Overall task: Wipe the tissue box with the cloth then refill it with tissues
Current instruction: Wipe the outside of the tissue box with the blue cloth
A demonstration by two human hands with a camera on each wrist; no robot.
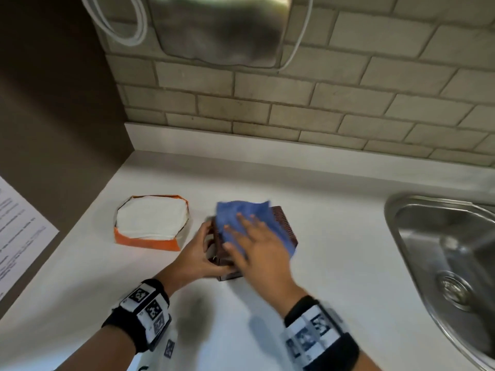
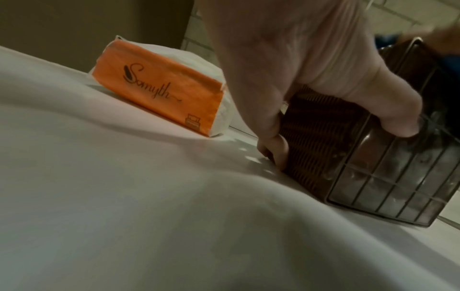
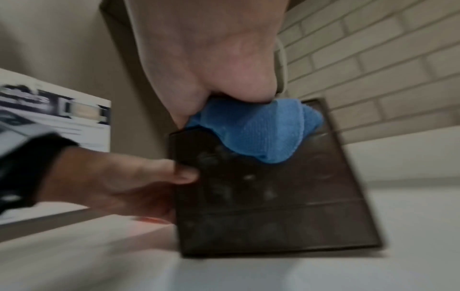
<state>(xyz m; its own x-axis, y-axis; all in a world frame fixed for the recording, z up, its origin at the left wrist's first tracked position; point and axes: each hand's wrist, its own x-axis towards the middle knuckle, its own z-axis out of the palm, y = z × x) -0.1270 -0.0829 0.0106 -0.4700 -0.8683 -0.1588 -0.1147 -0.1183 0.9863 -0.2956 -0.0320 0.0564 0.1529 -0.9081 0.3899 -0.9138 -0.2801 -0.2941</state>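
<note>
**While the box stands under both hands, the tissues wait to your left**

Because the box [image 1: 284, 223] stands on the counter [image 1: 334, 263] right under your hands, the wipe needs no reach. Its long axis appears to run away from you, tilted slightly right. The cloth [image 1: 246, 218] is draped over its top. Your right hand [image 1: 257, 242] lies flat on the cloth, fingers straight, pressing down. Your left hand [image 1: 198, 253] grips the box's near left corner, fingers curled round it, thumb on the gridded face. The tissues [image 1: 151, 222] sit in their orange pack just left of the box, nearer your left hand, so I judge that hand suits the refill. The sink [image 1: 401, 218] lies well apart on the right.
</note>
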